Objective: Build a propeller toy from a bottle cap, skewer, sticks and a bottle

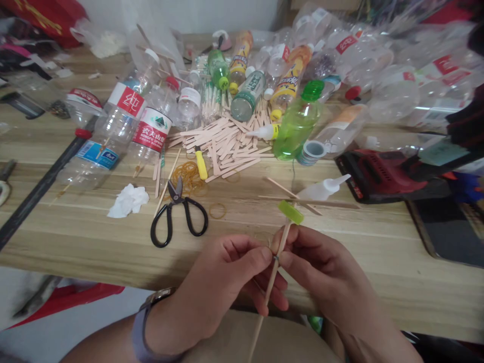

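Note:
Both my hands meet at a thin wooden stick (269,287) held upright near the table's front edge. A green cap-like piece (290,212) sits on the stick's top end. My left hand (223,287) pinches the stick from the left with thumb and forefinger. My right hand (321,272) pinches it from the right at the same spot, where a small dark band wraps the stick. The stick's lower end runs down toward my lap.
Black scissors (179,212), rubber bands (189,176), a white tissue (128,200) and a pile of craft sticks (223,143) lie on the wooden table (94,237). Several plastic bottles (124,121) crowd the back. A glue bottle (321,189) and a red power tool (378,174) lie right.

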Available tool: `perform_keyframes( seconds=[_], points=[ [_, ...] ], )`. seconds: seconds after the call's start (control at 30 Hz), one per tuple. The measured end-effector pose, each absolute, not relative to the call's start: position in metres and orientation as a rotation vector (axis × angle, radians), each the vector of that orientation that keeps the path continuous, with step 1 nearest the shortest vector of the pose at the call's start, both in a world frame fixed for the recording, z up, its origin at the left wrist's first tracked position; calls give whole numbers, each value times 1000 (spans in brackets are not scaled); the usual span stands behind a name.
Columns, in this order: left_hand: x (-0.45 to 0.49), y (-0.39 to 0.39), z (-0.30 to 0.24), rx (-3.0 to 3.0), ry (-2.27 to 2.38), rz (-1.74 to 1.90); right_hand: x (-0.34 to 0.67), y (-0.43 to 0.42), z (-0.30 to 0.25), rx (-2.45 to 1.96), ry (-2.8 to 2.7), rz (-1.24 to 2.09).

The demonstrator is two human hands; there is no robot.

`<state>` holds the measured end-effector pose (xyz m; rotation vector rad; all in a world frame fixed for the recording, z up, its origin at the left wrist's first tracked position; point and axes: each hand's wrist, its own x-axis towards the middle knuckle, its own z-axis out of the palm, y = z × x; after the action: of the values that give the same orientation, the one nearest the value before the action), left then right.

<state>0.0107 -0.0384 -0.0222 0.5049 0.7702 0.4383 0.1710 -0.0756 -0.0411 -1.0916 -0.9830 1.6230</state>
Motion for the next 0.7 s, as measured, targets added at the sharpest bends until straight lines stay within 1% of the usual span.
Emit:
perform_keyframes(
  seconds=[0.23, 0.37, 0.7],
  points=[
    [8, -40, -18, 520, 769, 427, 172, -78, -41, -1127, -984, 1628],
    [8, -39, -17, 531, 808, 423, 171, -79, -42, -1157, -1013, 1573],
    [11, -37, -21, 495, 796, 436, 169, -80, -43, -1128, -963, 1560]
  ],
)
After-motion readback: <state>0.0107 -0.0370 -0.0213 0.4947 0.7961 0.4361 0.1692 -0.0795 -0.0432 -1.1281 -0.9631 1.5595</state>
